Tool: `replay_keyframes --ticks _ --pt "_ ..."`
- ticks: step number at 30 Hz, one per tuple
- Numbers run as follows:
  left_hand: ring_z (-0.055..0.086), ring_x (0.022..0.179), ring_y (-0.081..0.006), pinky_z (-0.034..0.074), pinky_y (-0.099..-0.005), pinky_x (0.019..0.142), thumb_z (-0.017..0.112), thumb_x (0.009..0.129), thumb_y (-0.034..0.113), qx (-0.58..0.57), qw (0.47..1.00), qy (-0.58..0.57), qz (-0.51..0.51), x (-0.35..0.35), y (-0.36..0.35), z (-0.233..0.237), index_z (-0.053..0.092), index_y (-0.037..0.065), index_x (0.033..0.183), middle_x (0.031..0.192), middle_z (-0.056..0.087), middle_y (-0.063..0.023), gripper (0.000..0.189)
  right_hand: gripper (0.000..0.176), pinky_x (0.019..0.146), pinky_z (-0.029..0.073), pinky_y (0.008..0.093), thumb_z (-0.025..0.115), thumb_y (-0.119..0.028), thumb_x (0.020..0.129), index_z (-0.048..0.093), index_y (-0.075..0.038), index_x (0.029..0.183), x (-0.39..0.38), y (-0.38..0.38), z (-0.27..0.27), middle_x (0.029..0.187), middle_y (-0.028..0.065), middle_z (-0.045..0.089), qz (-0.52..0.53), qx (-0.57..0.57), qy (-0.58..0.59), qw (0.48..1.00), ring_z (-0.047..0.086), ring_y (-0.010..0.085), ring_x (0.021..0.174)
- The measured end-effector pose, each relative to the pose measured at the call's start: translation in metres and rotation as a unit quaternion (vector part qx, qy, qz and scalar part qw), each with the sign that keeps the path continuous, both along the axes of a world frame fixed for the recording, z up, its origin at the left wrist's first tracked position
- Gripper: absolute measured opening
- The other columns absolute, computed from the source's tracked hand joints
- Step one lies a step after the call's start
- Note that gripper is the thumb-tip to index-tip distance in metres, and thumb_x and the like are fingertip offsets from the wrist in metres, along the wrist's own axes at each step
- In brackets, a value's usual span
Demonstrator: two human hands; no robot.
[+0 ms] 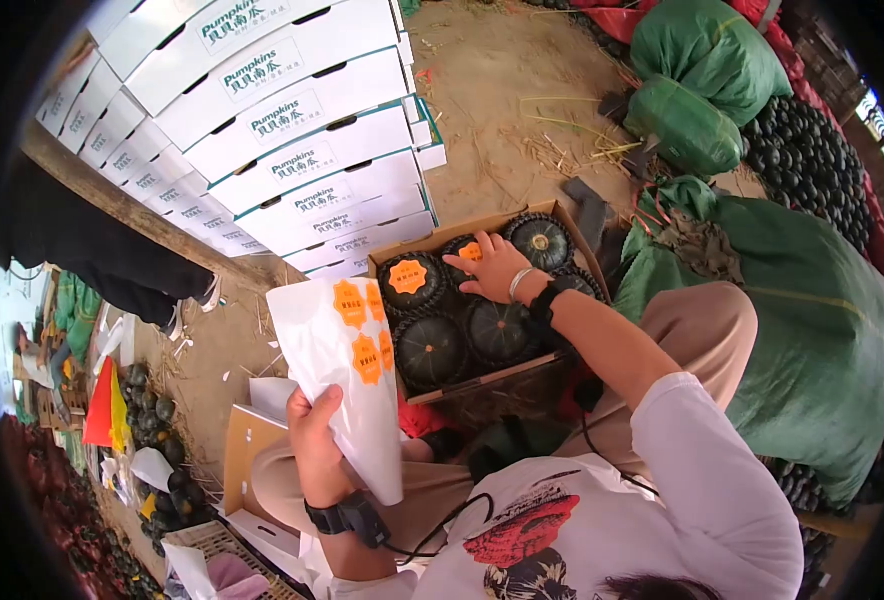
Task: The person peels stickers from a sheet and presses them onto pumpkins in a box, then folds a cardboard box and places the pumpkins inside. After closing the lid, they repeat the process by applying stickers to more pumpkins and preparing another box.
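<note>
Far left, white cartons [302, 110] stand stacked. Near them the left hand [314, 432] is clamped on a white sheet [347, 350] of orange stickers. Right of it, an open box [482, 375] holds dark green pumpkins [429, 350]; the right hand [492, 268] lies flat, fingers apart, on one by an orange sticker [472, 251]. Green sacks [812, 330] crowd the right

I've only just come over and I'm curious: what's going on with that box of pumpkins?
A person sits over an open cardboard box of dark green pumpkins. The left hand grips a white sticker sheet that carries orange stickers. The right hand lies on one pumpkin, with its fingers at an orange sticker. The neighbouring pumpkin already wears a sticker. The other pumpkins in view are bare. White Pumpkins cartons are stacked beyond.
</note>
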State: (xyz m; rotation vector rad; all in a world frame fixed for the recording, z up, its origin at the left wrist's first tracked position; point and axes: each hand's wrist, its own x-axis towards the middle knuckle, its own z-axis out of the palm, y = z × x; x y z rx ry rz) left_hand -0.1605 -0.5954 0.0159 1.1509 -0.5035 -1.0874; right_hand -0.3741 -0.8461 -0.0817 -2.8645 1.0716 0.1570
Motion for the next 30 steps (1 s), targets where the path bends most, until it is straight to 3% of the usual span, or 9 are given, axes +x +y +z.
replay_keyframes --ticks 7,10,12,14,16,21,25,27,30 --pt "0.062 0.085 -0.0242 0.051 -0.0350 0.076 0.059 0.073 0.003 -0.034 0.999 0.027 -0.021 -0.009 0.001 0.008 0.051 -0.005 0.108 0.099 0.061 -0.0161 0.037 0.053 0.094 0.031 0.0456 0.035 -0.046 0.089 0.029 -0.025 0.137 0.016 0.009 0.001 0.131 0.0289 0.027 -0.085 0.022 0.018 0.996 0.032 0.0440 0.116" --pt "0.062 0.081 -0.0195 0.050 -0.0319 0.073 0.061 0.072 0.001 -0.054 0.995 0.024 -0.075 -0.011 0.008 0.019 0.055 -0.002 0.107 0.096 0.062 -0.0119 0.035 0.050 0.095 0.032 0.0435 0.046 -0.039 0.086 0.040 -0.015 0.130 0.013 0.054 0.045 0.128 0.0254 0.036 -0.003 -0.028 -0.077 0.997 0.035 0.0422 0.116" --pt "0.062 0.081 -0.0208 0.050 -0.0319 0.074 0.058 0.067 0.000 -0.051 0.994 0.051 -0.080 -0.022 0.008 0.022 0.054 -0.003 0.107 0.096 0.062 -0.0133 0.040 0.048 0.093 0.035 0.0397 0.059 -0.031 0.079 0.049 -0.006 0.119 0.012 0.092 0.074 0.117 0.0216 0.047 0.073 0.093 -0.483 0.868 0.042 0.0365 0.113" --pt "0.062 0.083 -0.0230 0.050 -0.0327 0.075 0.056 0.063 0.002 -0.067 0.990 0.065 -0.103 -0.040 0.000 0.031 0.052 -0.004 0.109 0.099 0.061 -0.0152 0.047 0.049 0.084 0.042 0.0357 0.067 -0.025 0.074 0.051 -0.002 0.114 0.009 0.131 0.115 0.102 0.0180 0.057 0.076 0.092 -0.578 0.807 0.054 0.0323 0.098" --pt "0.061 0.085 -0.0257 0.049 -0.0337 0.077 0.053 0.058 0.005 -0.052 0.994 0.081 -0.057 -0.066 -0.002 0.049 0.049 -0.005 0.113 0.102 0.059 -0.0174 0.056 0.042 0.080 0.047 0.0309 0.067 -0.019 0.076 0.055 0.001 0.110 0.003 0.146 0.134 0.101 0.0162 0.062 0.031 0.255 -0.518 0.816 0.061 0.0259 0.092" --pt "0.059 0.090 -0.0298 0.049 -0.0351 0.081 0.048 0.049 0.005 -0.077 0.986 0.138 -0.046 -0.061 -0.004 0.017 0.042 -0.008 0.119 0.104 0.057 -0.0197 0.071 0.015 0.060 0.051 0.0231 0.061 -0.007 0.079 0.063 0.005 0.087 -0.006 0.128 0.096 0.076 0.0071 0.064 -0.117 0.534 -0.595 0.589 0.061 0.0103 0.066" --pt "0.060 0.090 -0.0293 0.049 -0.0338 0.080 0.049 0.049 0.004 -0.017 0.997 0.066 -0.033 -0.053 -0.010 0.007 0.045 -0.008 0.114 0.102 0.058 -0.0192 0.067 0.012 0.052 0.048 0.0241 0.059 -0.008 0.077 0.062 0.002 0.071 -0.033 0.082 0.071 0.065 0.0060 0.062 -0.226 0.452 -0.601 0.619 0.060 0.0123 0.058" --pt "0.059 0.091 -0.0298 0.049 -0.0351 0.081 0.050 0.053 0.008 -0.036 0.996 0.056 -0.061 -0.042 -0.011 0.002 0.043 -0.008 0.115 0.103 0.057 -0.0195 0.065 0.019 0.051 0.049 0.0317 0.063 -0.018 0.072 0.062 0.000 0.068 -0.059 0.031 0.056 0.062 0.0155 0.061 -0.262 0.019 -0.524 0.810 0.060 0.0233 0.052" --pt "0.059 0.090 -0.0293 0.049 -0.0362 0.079 0.051 0.057 0.011 -0.039 0.995 0.054 -0.069 -0.038 -0.009 0.003 0.044 -0.008 0.115 0.103 0.056 -0.0193 0.061 0.013 0.055 0.049 0.0391 0.056 -0.016 0.073 0.058 -0.003 0.073 -0.086 -0.015 0.042 0.069 0.0141 0.061 -0.221 -0.145 -0.249 0.932 0.061 0.0283 0.063"
